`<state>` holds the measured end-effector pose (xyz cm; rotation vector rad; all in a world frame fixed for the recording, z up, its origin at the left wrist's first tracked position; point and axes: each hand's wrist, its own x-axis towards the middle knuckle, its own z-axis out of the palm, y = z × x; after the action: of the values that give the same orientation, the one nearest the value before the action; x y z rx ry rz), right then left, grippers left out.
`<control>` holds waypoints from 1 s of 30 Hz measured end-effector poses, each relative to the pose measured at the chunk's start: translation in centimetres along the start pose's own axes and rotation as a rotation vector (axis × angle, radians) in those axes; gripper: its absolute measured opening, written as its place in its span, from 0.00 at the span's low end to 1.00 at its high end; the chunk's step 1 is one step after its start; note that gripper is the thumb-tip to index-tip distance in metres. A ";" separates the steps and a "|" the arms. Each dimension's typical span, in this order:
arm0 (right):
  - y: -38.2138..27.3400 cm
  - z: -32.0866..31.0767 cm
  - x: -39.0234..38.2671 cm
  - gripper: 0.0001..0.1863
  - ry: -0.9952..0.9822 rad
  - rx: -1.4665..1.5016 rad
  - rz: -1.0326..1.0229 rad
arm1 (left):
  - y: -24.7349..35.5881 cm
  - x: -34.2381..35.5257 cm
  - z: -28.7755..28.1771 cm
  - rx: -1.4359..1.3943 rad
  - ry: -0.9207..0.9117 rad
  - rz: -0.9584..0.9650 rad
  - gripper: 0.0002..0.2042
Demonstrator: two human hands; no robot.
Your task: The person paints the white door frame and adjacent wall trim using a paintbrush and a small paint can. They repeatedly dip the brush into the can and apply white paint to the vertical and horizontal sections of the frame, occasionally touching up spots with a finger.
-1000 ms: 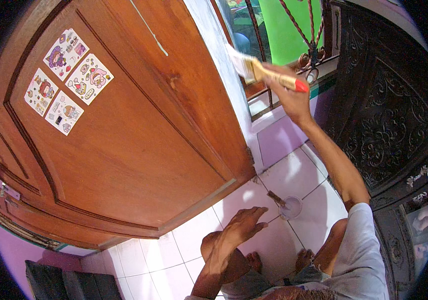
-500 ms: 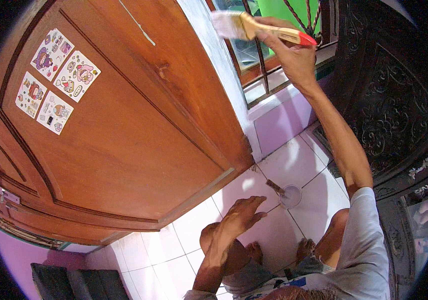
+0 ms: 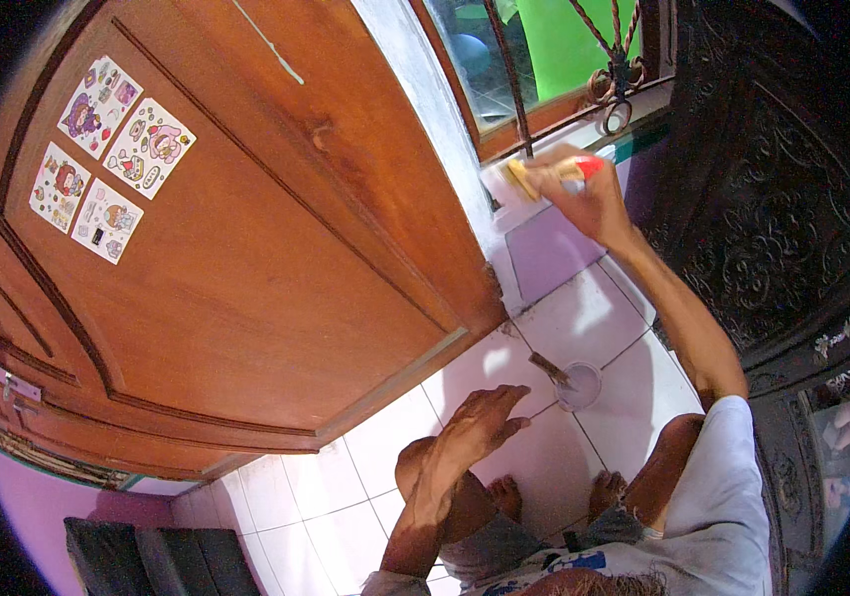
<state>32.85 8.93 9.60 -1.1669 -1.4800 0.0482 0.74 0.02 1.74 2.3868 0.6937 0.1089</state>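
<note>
My right hand (image 3: 584,204) grips a paintbrush (image 3: 544,179) with a wooden, red-tipped handle; its motion-blurred bristles are at the white-painted door frame (image 3: 450,109) beside the lower window sill. My left hand (image 3: 490,417) hangs loosely over my left knee, fingers extended, holding nothing. On the tiles between it and the wall stands a small plastic container (image 3: 584,387) of pale paint, with a brown stick (image 3: 549,368) in it.
The wooden door (image 3: 246,278), with four sticker sheets, fills the left. A window grille (image 3: 619,74) is at the top, dark carved furniture (image 3: 763,228) on the right. Black cushioned seating (image 3: 147,556) stands at the lower left on the tiled floor (image 3: 306,497).
The brush and my right hand rose along the white frame, then came down to the sill's height. My left hand stays over the knee.
</note>
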 end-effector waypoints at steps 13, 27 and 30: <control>0.1 1.8 -0.1 0.15 0.156 0.185 -0.084 | 0.1 0.3 0.0 -0.007 -0.023 -0.058 0.25; -2.7 -0.5 4.9 0.14 0.018 0.202 -0.012 | 1.0 1.0 -0.5 0.005 -0.115 -0.125 0.26; -3.9 0.4 5.5 0.15 0.284 0.384 -0.099 | 0.9 1.1 -0.4 0.027 -0.147 -0.163 0.26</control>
<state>31.26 10.81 15.82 -0.7547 -1.2085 0.0907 1.98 0.27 2.50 2.3249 0.8203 -0.1438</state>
